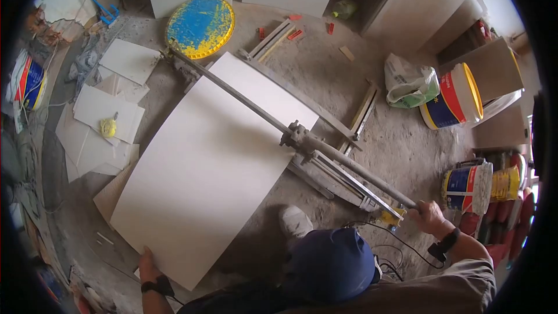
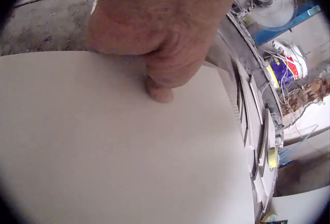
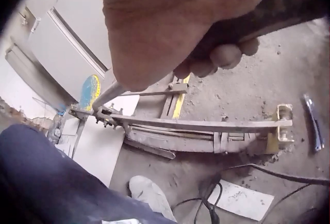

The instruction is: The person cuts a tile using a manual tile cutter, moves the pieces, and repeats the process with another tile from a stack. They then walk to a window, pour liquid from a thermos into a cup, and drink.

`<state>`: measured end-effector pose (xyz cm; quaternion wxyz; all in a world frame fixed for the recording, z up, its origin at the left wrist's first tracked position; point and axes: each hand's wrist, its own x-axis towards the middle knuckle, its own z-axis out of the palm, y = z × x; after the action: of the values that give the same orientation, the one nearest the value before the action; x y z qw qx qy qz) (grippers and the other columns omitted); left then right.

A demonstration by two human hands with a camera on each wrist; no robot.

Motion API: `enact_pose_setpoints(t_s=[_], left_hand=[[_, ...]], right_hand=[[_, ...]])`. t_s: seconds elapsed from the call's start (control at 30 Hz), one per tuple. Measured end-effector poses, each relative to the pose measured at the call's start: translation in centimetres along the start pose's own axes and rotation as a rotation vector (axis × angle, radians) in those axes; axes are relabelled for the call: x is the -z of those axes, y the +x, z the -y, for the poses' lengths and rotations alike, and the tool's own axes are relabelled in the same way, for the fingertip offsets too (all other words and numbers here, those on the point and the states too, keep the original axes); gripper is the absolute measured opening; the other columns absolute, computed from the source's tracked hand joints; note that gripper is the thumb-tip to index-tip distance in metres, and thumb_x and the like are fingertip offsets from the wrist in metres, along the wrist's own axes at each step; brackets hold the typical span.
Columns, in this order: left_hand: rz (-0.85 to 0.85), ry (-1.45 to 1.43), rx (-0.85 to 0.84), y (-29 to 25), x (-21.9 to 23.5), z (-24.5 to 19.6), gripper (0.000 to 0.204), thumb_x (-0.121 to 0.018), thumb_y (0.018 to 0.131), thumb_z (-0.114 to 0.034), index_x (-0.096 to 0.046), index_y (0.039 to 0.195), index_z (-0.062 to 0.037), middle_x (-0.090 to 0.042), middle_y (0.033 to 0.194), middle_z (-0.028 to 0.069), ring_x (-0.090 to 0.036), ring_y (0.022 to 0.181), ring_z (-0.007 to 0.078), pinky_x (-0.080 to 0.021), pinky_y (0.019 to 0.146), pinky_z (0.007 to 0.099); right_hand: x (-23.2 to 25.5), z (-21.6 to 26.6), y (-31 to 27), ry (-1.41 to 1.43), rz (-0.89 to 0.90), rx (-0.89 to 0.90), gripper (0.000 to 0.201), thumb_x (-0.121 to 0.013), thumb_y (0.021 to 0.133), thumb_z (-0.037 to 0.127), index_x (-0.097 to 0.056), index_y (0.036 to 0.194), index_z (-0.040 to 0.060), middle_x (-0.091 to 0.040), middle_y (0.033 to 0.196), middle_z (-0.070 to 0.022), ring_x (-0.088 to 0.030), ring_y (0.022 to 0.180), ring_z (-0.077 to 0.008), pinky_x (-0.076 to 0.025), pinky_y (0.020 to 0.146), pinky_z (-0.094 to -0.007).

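A large white tile point(image 1: 203, 157) lies across a long manual tile cutter point(image 1: 331, 180), under its rail. At the tile's near left edge is my left hand point(image 1: 149, 267). Its thumb point(image 2: 161, 91) lies on the top face, while the fingers are hidden beyond the edge. My right hand point(image 1: 429, 218) grips the end of the cutter's long lever handle point(image 1: 372, 174). In the right wrist view its fingers point(image 3: 226, 56) curl round the dusty bar. The cutter's carriage point(image 1: 297, 137) sits on the rail by the tile's right edge.
Cut tile pieces point(image 1: 110, 113) with a yellow tape measure point(image 1: 108, 127) lie to the left. A blue-and-yellow lid point(image 1: 200, 26) is at the far end. Buckets point(image 1: 456, 96) and a plastic bag point(image 1: 407, 81) stand right. A black cable point(image 1: 418, 250) lies near my right arm.
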<state>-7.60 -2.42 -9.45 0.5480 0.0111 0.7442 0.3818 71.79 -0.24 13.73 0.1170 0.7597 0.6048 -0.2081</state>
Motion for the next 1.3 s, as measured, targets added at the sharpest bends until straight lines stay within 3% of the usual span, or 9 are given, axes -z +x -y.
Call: enact_pose_setpoints(t_s=[0.23,0.33,0.43,0.53,0.73,0.87,1.13,1.23,1.3], left_hand=[[0.058,-0.076,0.086,0.5,0.5,-0.3,0.058,-0.052,0.098,-0.040,-0.041,0.137,0.0017,-0.047,0.137,0.0170,-0.046,0.125,0.0350,-0.036,0.106,0.0506],[0.006,-0.056,0.027,3.1,2.5,1.7,0.056,-0.052,0.098,-0.039,-0.041,0.134,0.0024,-0.053,0.126,0.0197,-0.057,0.111,0.0361,-0.048,0.094,0.0509],[-0.022,0.056,0.025,2.8,2.5,1.7,0.053,-0.049,0.099,-0.038,-0.040,0.138,-0.0031,-0.048,0.135,0.0165,-0.047,0.123,0.0357,-0.036,0.106,0.0539],[0.033,-0.093,-0.073,5.1,4.4,4.0,0.052,-0.054,0.097,-0.033,-0.043,0.131,0.0049,-0.057,0.121,0.0188,-0.061,0.103,0.0334,-0.051,0.090,0.0482],[0.077,-0.030,-0.107,4.0,3.5,3.5,0.054,-0.048,0.099,-0.039,-0.044,0.133,0.0035,-0.054,0.128,0.0166,-0.054,0.115,0.0327,-0.046,0.097,0.0474],[-0.220,0.313,-0.057,5.9,4.2,3.9,0.053,-0.051,0.097,-0.035,-0.045,0.131,0.0053,-0.057,0.121,0.0183,-0.059,0.106,0.0312,-0.050,0.089,0.0458],[-0.099,0.069,-0.137,2.8,1.9,2.3,0.055,-0.059,0.093,-0.033,-0.044,0.125,0.0096,-0.057,0.117,0.0198,-0.061,0.101,0.0301,-0.053,0.084,0.0433],[-0.119,0.013,-0.128,1.9,1.0,1.4,0.051,-0.059,0.094,-0.029,-0.045,0.131,0.0036,-0.056,0.121,0.0163,-0.059,0.103,0.0290,-0.051,0.088,0.0436],[-0.064,0.380,-0.232,1.8,2.6,2.0,0.051,-0.060,0.094,-0.030,-0.046,0.129,0.0039,-0.056,0.121,0.0160,-0.059,0.103,0.0287,-0.050,0.089,0.0431]], right_hand=[[-2.5,-0.7,1.0,-0.029,0.044,0.026,0.035,-0.063,0.083,0.035,-0.060,0.077,0.0005,-0.059,0.062,-0.0223,-0.060,0.060,-0.0437,-0.048,0.056,-0.0497],[-2.9,-0.7,1.2,-0.050,0.051,0.023,0.036,-0.062,0.084,0.036,-0.059,0.080,0.0005,-0.059,0.063,-0.0228,-0.060,0.061,-0.0439,-0.048,0.056,-0.0505],[-2.2,1.7,2.4,-0.039,0.086,-0.049,0.036,-0.061,0.086,0.036,-0.059,0.082,0.0009,-0.060,0.066,-0.0237,-0.062,0.065,-0.0429,-0.049,0.059,-0.0499],[-1.4,8.0,7.1,-0.096,0.119,-0.047,0.036,-0.059,0.088,0.037,-0.061,0.086,0.0008,-0.062,0.073,-0.0250,-0.063,0.072,-0.0422,-0.050,0.064,-0.0493],[5.5,27.4,20.3,0.095,0.166,0.391,0.038,-0.048,0.098,0.033,-0.063,0.098,-0.0020,-0.061,0.079,-0.0271,-0.062,0.073,-0.0423,-0.049,0.066,-0.0494],[2.7,29.1,26.3,-0.043,-0.026,0.691,0.053,-0.051,0.096,0.041,-0.061,0.086,-0.0101,-0.060,0.079,-0.0317,-0.060,0.073,-0.0453,-0.046,0.069,-0.0504],[5.1,29.4,21.6,0.131,0.083,0.283,0.051,-0.051,0.097,0.042,-0.061,0.084,-0.0067,-0.060,0.071,-0.0273,-0.061,0.064,-0.0412,-0.048,0.060,-0.0470],[0.6,27.9,22.9,0.088,-0.159,0.363,0.049,-0.053,0.095,0.041,-0.060,0.084,-0.0064,-0.061,0.072,-0.0284,-0.061,0.070,-0.0450,-0.048,0.065,-0.0495],[0.5,27.6,22.5,0.131,-0.092,0.310,0.050,-0.053,0.095,0.042,-0.060,0.083,-0.0062,-0.061,0.072,-0.0286,-0.061,0.073,-0.0452,-0.048,0.067,-0.0489]])
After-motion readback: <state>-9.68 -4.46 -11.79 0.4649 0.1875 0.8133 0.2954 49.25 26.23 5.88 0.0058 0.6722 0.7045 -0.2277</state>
